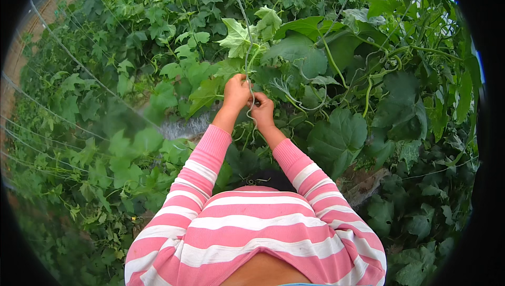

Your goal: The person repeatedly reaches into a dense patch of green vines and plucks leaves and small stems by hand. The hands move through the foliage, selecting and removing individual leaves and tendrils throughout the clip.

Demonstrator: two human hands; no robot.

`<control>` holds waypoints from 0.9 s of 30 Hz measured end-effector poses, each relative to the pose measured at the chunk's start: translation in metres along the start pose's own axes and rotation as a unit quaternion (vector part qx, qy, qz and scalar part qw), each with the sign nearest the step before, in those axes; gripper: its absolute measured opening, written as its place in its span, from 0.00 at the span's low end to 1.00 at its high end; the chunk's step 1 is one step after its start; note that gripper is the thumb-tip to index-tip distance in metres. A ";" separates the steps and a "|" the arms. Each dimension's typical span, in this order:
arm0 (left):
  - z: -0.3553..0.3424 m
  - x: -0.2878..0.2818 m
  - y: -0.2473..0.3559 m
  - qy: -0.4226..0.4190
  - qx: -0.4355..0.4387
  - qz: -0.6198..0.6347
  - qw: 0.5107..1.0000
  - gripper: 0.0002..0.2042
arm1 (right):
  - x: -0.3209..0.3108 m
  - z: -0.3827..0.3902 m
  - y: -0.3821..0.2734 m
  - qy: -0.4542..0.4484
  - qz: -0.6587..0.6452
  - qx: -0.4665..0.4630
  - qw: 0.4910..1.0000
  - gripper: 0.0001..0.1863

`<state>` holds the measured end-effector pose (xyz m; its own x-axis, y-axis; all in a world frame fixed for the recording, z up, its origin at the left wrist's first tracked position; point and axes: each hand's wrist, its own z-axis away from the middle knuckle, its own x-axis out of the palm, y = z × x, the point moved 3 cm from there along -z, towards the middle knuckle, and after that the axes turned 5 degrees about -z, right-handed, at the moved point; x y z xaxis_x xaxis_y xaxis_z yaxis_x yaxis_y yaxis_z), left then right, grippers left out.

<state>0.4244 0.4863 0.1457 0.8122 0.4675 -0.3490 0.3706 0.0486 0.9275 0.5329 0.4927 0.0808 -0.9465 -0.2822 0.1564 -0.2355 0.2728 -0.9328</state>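
A pale support string (243, 9) hangs from the top of the view, with a young vine (253, 49) bearing light green leaves alongside it. My left hand (236, 92) is closed on the vine and string, just below those leaves. My right hand (261, 108), a little lower and to the right, has its fingers curled on the vine and string; which strand each fingertip grips is partly hidden. The lower part of the string hangs in loose waves below my hands.
Dense leafy plants (105, 91) surround me, with large dark leaves (336, 141) at the right and thicker curling stems (368, 91) above them. More strings (79, 62) run diagonally at the left. Silvery ground sheeting (181, 128) shows between leaves, and a bare soil strip lies at the far upper left.
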 end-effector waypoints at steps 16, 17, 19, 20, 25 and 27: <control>-0.009 0.019 -0.025 0.061 0.065 0.053 0.995 0.08 | -0.004 -0.058 -0.070 0.003 0.205 -0.183 0.962 0.10; -0.007 0.018 -0.022 0.062 0.074 0.021 0.995 0.07 | -0.004 -0.055 -0.070 0.010 0.227 -0.183 0.956 0.09; -0.006 0.017 -0.017 0.062 0.090 0.003 0.994 0.07 | -0.004 -0.050 -0.073 0.026 0.267 -0.189 0.945 0.08; -0.004 0.016 -0.015 0.062 0.095 0.015 0.993 0.07 | -0.003 -0.049 -0.076 0.019 0.301 -0.223 0.927 0.06; 0.002 0.017 -0.011 0.060 0.092 -0.120 0.987 0.06 | -0.007 -0.060 -0.080 -0.069 0.367 -0.147 0.916 0.07; 0.001 0.019 -0.013 0.022 0.085 -0.002 0.996 0.07 | -0.009 -0.066 -0.081 -0.082 0.384 -0.174 0.903 0.08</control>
<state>0.4357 0.4938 0.1268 0.7913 0.5063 -0.3429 0.4479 -0.0981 0.8887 0.5457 0.5341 0.1765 -0.8220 -0.0112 -0.5694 0.3939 0.7109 -0.5826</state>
